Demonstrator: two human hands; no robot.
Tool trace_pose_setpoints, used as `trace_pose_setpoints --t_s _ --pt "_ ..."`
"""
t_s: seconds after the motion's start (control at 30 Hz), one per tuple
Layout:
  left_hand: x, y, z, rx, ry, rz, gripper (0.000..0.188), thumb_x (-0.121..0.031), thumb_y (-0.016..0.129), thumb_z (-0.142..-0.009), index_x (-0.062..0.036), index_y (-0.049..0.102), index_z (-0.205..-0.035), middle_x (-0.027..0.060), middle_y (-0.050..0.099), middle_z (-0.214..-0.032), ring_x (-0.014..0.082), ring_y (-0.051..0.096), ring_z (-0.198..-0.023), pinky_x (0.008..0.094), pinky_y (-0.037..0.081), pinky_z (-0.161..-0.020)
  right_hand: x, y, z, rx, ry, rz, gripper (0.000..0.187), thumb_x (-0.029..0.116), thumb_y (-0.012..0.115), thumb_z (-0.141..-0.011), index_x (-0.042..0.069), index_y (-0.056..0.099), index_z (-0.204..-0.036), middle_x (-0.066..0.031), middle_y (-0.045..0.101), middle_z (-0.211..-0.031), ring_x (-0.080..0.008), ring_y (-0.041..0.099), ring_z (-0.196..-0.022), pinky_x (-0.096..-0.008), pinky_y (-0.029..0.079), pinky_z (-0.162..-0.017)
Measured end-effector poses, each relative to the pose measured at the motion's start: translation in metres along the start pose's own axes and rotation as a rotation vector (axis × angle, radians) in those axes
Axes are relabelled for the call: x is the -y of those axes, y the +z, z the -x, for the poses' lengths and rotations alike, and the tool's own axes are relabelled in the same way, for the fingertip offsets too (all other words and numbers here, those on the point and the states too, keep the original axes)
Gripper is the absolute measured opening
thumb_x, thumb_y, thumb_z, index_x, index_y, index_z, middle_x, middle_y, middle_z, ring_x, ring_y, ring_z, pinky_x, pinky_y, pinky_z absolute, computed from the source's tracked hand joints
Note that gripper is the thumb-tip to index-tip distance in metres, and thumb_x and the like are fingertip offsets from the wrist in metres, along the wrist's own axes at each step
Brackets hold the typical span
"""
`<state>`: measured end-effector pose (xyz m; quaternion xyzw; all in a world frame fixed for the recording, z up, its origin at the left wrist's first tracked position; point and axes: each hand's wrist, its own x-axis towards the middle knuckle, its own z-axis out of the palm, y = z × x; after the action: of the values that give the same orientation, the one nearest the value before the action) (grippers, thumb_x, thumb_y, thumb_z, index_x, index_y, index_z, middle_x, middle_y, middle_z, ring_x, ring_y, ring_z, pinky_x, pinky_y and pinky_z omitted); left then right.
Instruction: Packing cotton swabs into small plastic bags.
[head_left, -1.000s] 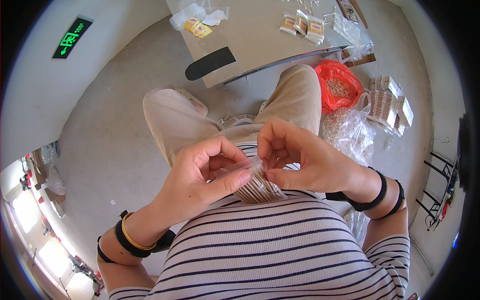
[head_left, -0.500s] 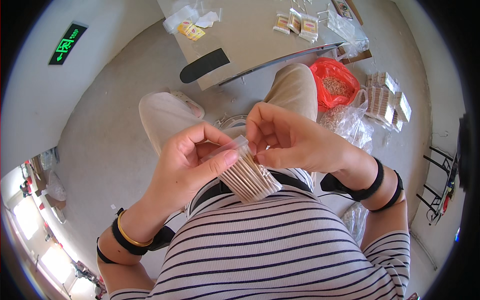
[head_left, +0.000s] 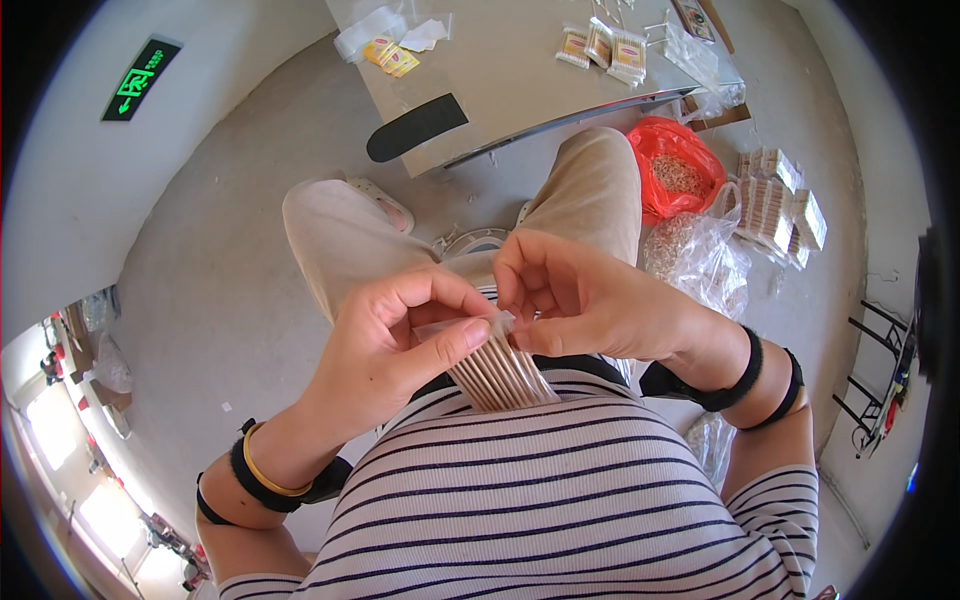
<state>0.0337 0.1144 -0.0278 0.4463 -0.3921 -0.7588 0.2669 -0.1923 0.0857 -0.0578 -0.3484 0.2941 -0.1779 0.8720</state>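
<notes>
A small clear plastic bag full of wooden-stick cotton swabs [head_left: 503,376] is held in front of my belly, its lower end by the striped shirt. Along its top edge, my left hand [head_left: 398,332] pinches the plastic between thumb and forefinger. My right hand [head_left: 590,304] is closed at the bag's top right corner, thumb and bent fingers on the plastic. The fingertips hide part of the opening, so I cannot tell whether it is sealed.
On the table [head_left: 500,100] lie packed swab bags [head_left: 605,50], yellow cards [head_left: 391,57] and a black insole-shaped piece [head_left: 417,127]. A red plastic bag [head_left: 655,200], a clear sack [head_left: 710,270] and stacked swab packs [head_left: 768,210] stand beside my right knee.
Both hands have moved slightly down with the bag. Its top edge now sits lower, and less of its lower end shows above the shirt.
</notes>
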Motion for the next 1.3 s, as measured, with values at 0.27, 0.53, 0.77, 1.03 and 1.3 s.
trace_pose_setpoints --t_s 0.27,0.53,0.77,1.03,1.3 --pt "0.000 0.002 0.001 -0.010 -0.049 0.003 0.012 -0.005 0.067 -0.092 0.0014 0.064 -0.102 0.0048 0.064 -0.102 0.0115 0.062 -0.095 0.0265 0.049 -0.089 0.001 -0.002 0.003 0.021 0.023 0.045 0.028 0.002 0.070 -0.086 0.005 0.049 -0.105 0.0007 0.052 -0.095 -0.0052 0.050 -0.084 -0.0191 0.044 -0.073" --pt "0.000 0.002 0.000 -0.016 0.010 0.024 0.017 -0.004 0.067 -0.092 0.0044 0.061 -0.105 0.0058 0.066 -0.101 0.0098 0.062 -0.097 0.0266 0.051 -0.090 0.006 -0.001 0.004 -0.011 0.021 0.077 0.029 -0.001 0.066 -0.088 0.004 0.048 -0.110 -0.0008 0.052 -0.102 -0.0056 0.053 -0.090 -0.0198 0.045 -0.078" --pt "0.000 0.002 0.000 -0.006 -0.006 0.042 0.016 -0.006 0.068 -0.090 0.0017 0.062 -0.102 0.0061 0.065 -0.101 0.0115 0.062 -0.096 0.0276 0.049 -0.091 0.005 -0.007 0.004 0.058 0.025 -0.136 0.029 -0.001 0.066 -0.087 0.002 0.049 -0.110 -0.0042 0.057 -0.100 -0.0091 0.057 -0.090 -0.0225 0.049 -0.080" --pt "0.000 -0.001 0.000 0.050 -0.015 0.053 0.018 -0.006 0.069 -0.092 0.0034 0.062 -0.106 0.0078 0.067 -0.104 0.0122 0.064 -0.099 0.0285 0.051 -0.093 0.001 -0.012 0.000 0.126 0.071 -0.127 0.028 0.001 0.067 -0.088 0.001 0.050 -0.110 -0.0052 0.062 -0.096 -0.0106 0.060 -0.088 -0.0241 0.050 -0.080" --pt "0.000 -0.006 -0.002 0.009 -0.001 0.094 0.017 -0.005 0.066 -0.093 0.0037 0.064 -0.108 0.0065 0.067 -0.104 0.0115 0.063 -0.099 0.0264 0.050 -0.092 0.001 -0.014 -0.005 0.124 0.055 -0.149 0.031 0.003 0.071 -0.089 0.002 0.048 -0.111 -0.0029 0.056 -0.103 -0.0075 0.056 -0.095 -0.0217 0.048 -0.082"
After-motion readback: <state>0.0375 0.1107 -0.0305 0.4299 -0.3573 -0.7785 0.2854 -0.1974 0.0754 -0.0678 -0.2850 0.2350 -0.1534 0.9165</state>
